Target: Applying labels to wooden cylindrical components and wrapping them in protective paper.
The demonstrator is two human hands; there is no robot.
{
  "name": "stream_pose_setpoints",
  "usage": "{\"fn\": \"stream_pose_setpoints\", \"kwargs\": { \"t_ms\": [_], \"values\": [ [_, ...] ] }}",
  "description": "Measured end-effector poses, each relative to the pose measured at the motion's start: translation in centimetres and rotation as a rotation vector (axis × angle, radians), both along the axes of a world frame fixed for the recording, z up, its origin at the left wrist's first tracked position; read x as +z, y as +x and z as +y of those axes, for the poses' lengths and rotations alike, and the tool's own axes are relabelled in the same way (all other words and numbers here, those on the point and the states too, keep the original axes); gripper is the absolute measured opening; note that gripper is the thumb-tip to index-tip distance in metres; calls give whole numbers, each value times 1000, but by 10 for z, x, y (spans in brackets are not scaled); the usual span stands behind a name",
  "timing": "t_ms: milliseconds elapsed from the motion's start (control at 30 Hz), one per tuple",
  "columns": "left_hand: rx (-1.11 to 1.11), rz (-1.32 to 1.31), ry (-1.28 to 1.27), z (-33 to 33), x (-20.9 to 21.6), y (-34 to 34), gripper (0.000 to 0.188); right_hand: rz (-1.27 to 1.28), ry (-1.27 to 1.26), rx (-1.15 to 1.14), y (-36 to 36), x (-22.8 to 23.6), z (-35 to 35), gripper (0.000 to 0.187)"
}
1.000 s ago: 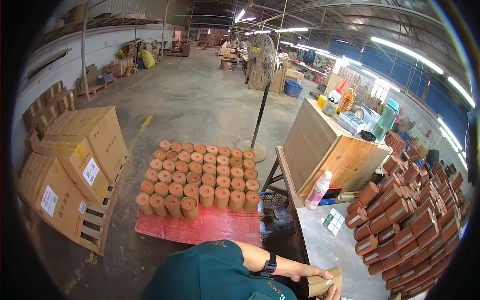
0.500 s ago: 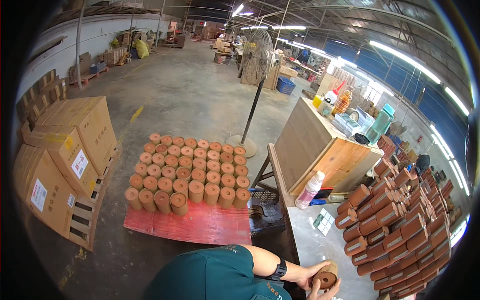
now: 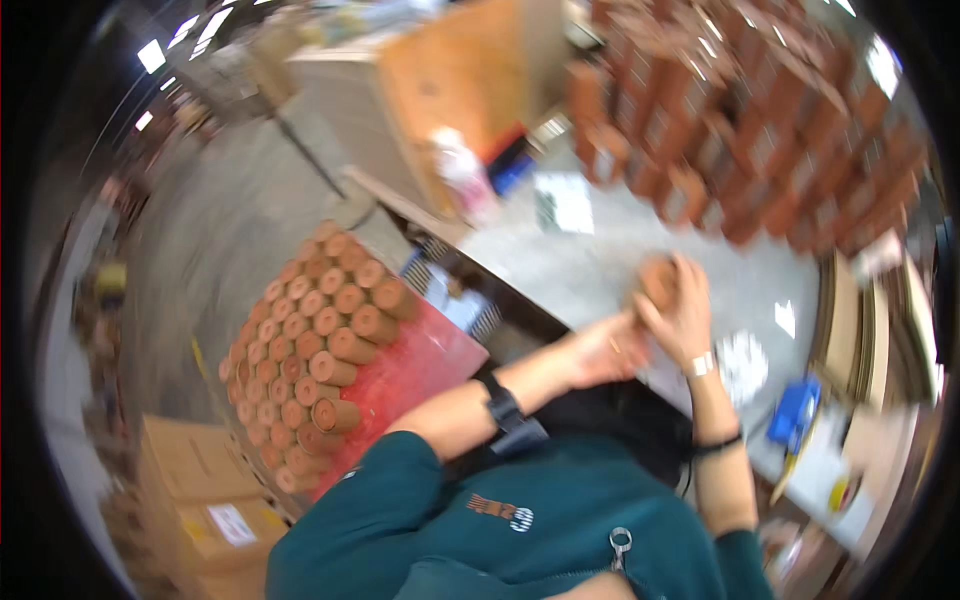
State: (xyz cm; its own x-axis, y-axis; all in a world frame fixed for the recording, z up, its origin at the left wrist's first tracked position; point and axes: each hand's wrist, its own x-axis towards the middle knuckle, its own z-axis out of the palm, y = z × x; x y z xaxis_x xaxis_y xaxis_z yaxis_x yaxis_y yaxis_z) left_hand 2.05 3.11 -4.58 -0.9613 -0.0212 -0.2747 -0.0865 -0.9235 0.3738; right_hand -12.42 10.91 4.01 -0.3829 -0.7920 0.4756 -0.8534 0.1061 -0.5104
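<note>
We see a short brown cylinder [image 3: 657, 282], like a cardboard roll, held just above the grey worktable [image 3: 590, 262], near its front edge. The picture is blurred by motion, so fine detail is lost. The right hand [image 3: 683, 312] wraps the roll from the near side, its fingers curled round it and closed on it. The left hand [image 3: 603, 350] sits just beside the roll on its left, touching the right hand at the wrist side; we cannot tell whether its fingers are closed or spread, nor whether they touch the roll. A dark watch [image 3: 501, 405] rings the left wrist, and a thin dark band [image 3: 716, 443] the right forearm.

Beyond the roll, at the far side of the table, rises a stack of reddish-brown rolls [image 3: 760, 130]. To the roll's far left stand a white bottle [image 3: 462, 172] and a plywood crate [image 3: 470, 90]. To the right of the roll, on the table, lies a blue tool [image 3: 796, 410].

Left of the roll and below the table, on the floor, a red pallet [image 3: 420, 365] carries many upright brown rolls [image 3: 315, 345]. Cardboard boxes [image 3: 195, 490] stand beyond that pallet, well apart from the roll.
</note>
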Motion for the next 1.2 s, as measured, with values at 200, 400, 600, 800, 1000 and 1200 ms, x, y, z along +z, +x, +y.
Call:
{"fn": "stream_pose_setpoints", "kwargs": {
  "t_ms": [200, 400, 600, 800, 1000, 1200],
  "values": [
    [214, -345, -817, -21, 56, 28, 32, -171, -133, -73, -11, 10, 8, 98],
    [386, -246, -1763, -39, 57, 12, 84, -247, -147, -68, -1, -26, 16, 104],
    [242, 96, -1531, -35, 83, 9, 98, -436, -49, 97, 14, -12, 33, 89],
    [117, 83, -1164, -26, 91, 111, 91, -515, 115, 563, 73, 13, 27, 99],
    [437, -227, -1013, -17, 48, 218, 91, -570, 297, 723, 110, 3, 13, 94],
    [1392, -934, -660, -11, -71, 322, 82, -671, 211, 536, 107, -11, 31, 76]
  ]
}}
